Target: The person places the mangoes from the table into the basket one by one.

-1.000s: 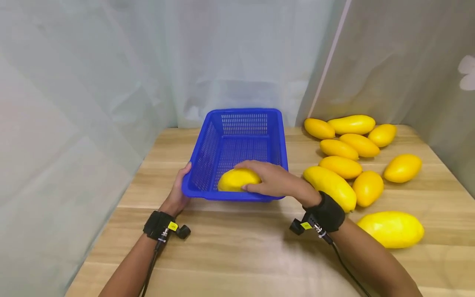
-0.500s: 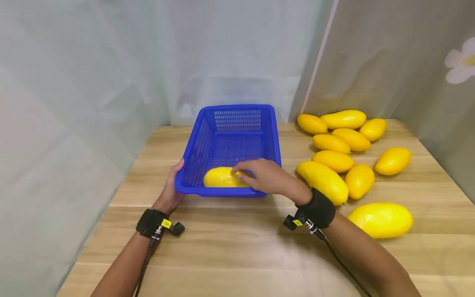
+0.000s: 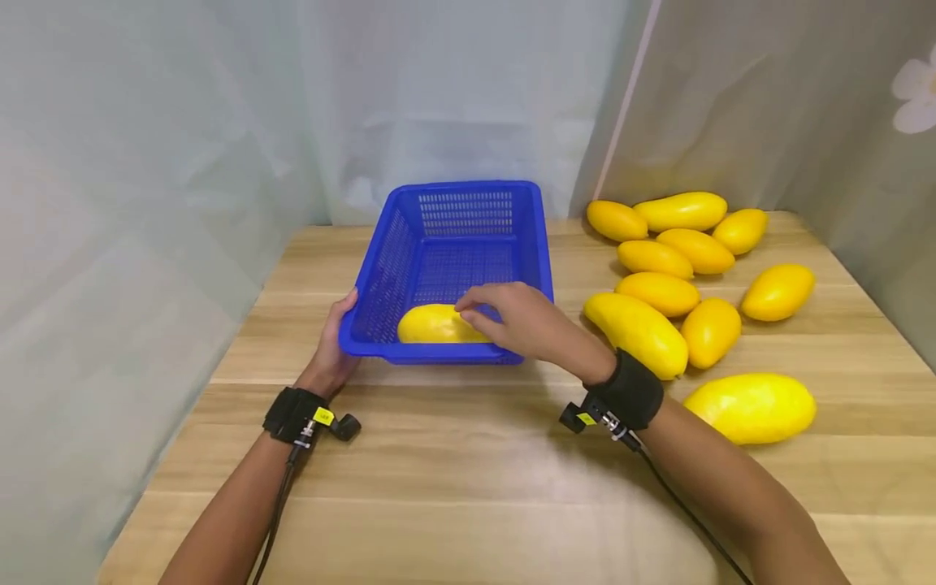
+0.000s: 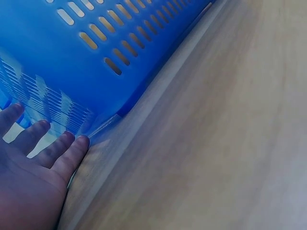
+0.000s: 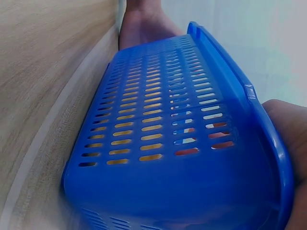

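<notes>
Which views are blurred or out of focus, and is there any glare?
Head view: sharp, with soft glare on the table near the right hand. Left wrist view: table surface smeared, blue basket soft, left hand close and blurry. Right wrist view: basket wall crisp, near corner soft.

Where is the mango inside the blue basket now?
In the head view, the mango lies at the blue basket's near wall, between the left hand and the right hand.
</notes>
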